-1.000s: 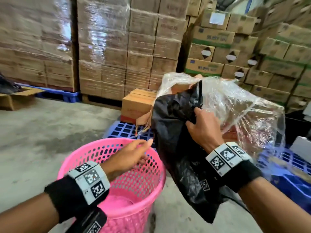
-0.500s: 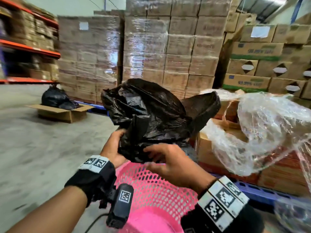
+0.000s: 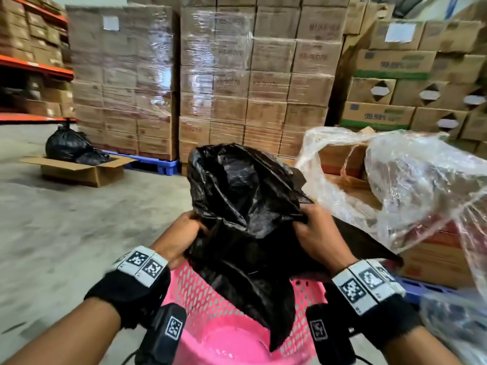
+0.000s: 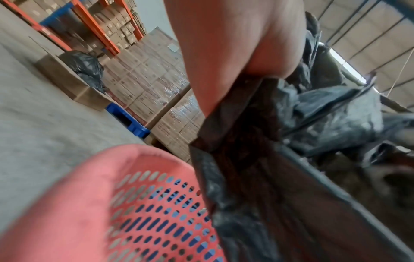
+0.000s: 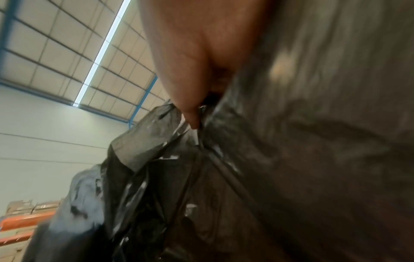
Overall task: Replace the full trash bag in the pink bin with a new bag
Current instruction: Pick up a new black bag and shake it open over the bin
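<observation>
New black bag (image 3: 245,206): now being gripped by left hand (image 3: 176,235) as well as right hand (image 3: 319,238), spreading open above the pink bin (image 3: 200,293), lining imminent.

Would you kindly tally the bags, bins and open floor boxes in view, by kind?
Black bags: 2, the new bag held by the left hand and right hand, and the tied full bag.
Pink bin: 1.
Open cardboard box: 1.
Total: 4.

Glossy black bag (image 3: 245,206), perforated pink bin (image 3: 210,299) (apparently slotted).
</observation>
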`<state>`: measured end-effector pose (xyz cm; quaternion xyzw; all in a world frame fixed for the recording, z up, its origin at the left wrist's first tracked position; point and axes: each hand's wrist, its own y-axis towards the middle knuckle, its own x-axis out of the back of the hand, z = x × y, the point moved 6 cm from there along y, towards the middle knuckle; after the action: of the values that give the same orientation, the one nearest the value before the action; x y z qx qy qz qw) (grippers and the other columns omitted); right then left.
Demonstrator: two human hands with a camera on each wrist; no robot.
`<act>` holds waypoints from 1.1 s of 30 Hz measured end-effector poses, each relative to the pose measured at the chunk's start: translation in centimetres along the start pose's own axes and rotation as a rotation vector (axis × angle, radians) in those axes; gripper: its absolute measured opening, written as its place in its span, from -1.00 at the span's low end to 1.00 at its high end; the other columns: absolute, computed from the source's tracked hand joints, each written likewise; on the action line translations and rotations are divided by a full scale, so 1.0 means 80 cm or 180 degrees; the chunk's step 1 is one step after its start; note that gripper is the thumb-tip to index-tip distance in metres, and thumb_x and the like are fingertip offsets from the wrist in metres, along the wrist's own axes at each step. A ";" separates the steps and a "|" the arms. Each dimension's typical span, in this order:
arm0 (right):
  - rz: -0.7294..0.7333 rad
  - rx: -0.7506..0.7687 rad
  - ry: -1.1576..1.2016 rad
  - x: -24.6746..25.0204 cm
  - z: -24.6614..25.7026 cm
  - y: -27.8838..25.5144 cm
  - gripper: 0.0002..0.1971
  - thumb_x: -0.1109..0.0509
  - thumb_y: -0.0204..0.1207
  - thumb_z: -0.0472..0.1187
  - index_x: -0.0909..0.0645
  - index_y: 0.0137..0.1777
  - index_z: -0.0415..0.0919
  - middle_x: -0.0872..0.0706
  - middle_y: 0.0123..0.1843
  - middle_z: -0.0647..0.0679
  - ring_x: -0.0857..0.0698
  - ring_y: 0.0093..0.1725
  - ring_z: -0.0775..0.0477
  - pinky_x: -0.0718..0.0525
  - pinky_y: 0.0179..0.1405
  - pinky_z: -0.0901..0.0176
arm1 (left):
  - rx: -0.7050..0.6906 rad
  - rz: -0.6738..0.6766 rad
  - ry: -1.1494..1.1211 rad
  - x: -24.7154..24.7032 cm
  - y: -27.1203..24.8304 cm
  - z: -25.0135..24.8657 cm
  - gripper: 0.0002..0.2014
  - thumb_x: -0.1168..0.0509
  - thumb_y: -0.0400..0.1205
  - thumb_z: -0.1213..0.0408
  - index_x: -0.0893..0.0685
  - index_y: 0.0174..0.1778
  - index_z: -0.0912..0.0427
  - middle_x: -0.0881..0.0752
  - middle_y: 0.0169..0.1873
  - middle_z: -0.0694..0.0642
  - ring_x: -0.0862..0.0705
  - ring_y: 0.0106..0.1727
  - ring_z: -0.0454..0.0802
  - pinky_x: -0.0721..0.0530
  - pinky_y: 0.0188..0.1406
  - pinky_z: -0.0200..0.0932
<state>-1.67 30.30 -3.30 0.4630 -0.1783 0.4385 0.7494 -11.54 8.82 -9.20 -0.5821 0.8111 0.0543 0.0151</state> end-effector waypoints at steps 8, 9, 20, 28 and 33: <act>-0.0838 -0.0231 -0.0111 0.074 -0.017 0.009 -0.82 -0.25 0.38 -0.47 -0.70 -0.24 -0.34 -0.72 -0.34 -0.16 -0.69 -0.20 -0.07 -0.46 -0.27 0.19 | -0.0467 0.0186 0.1528 0.014 -0.002 0.017 -0.69 -0.28 0.48 0.69 -0.66 -0.32 0.15 -0.74 -0.42 -0.10 -0.65 -0.46 -0.34 -0.57 -0.46 -0.57; -0.0856 -0.0198 -0.0140 0.077 -0.020 0.011 -0.80 -0.25 0.36 -0.43 -0.72 -0.18 -0.32 -0.78 -0.26 -0.20 -0.72 -0.13 -0.15 -0.57 -0.15 0.12 | -0.0483 0.0096 0.1502 0.016 0.001 0.015 -0.73 -0.29 0.49 0.67 -0.65 -0.31 0.18 -0.75 -0.38 -0.03 -0.63 -0.44 -0.28 -0.55 -0.49 -0.58; -0.0670 -0.0010 -0.0413 0.085 -0.018 0.014 -0.72 -0.23 0.34 -0.47 -0.73 -0.09 -0.26 -0.82 -0.13 -0.29 -0.73 -0.05 -0.23 -0.52 -0.12 0.17 | -0.0551 0.0831 0.0051 -0.023 -0.007 -0.032 -0.87 -0.39 0.45 0.28 -0.78 -0.13 0.18 -0.83 -0.35 -0.05 -0.75 -0.31 -0.18 -0.74 -0.27 -0.31; 0.0760 0.0290 -0.0377 -0.010 -0.002 -0.003 -0.68 -0.23 0.34 -0.37 -0.71 -0.02 -0.08 -0.81 -0.03 -0.16 -0.73 0.10 -0.26 -0.68 0.14 -0.07 | 0.0375 0.0748 0.4089 0.014 0.016 0.042 -0.50 -0.53 0.35 0.06 -0.64 0.16 0.16 -0.69 0.05 0.00 -0.65 0.12 0.05 -0.57 0.22 -0.09; 0.1002 0.0285 -0.0412 -0.019 -0.010 0.000 -0.69 -0.21 0.35 -0.35 -0.69 0.01 -0.13 -0.81 0.00 -0.14 -0.72 0.10 -0.16 -0.65 0.13 -0.03 | -0.0346 0.0304 0.3019 0.021 0.007 -0.019 0.06 -0.59 0.28 0.04 -0.10 0.62 -0.03 -0.31 0.60 0.06 -0.31 0.58 0.04 -0.32 0.52 -0.06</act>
<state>-2.62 30.20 -4.77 0.4895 -0.2768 0.5272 0.6370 -12.56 7.26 -7.81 -0.5048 0.7504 -0.1743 -0.3896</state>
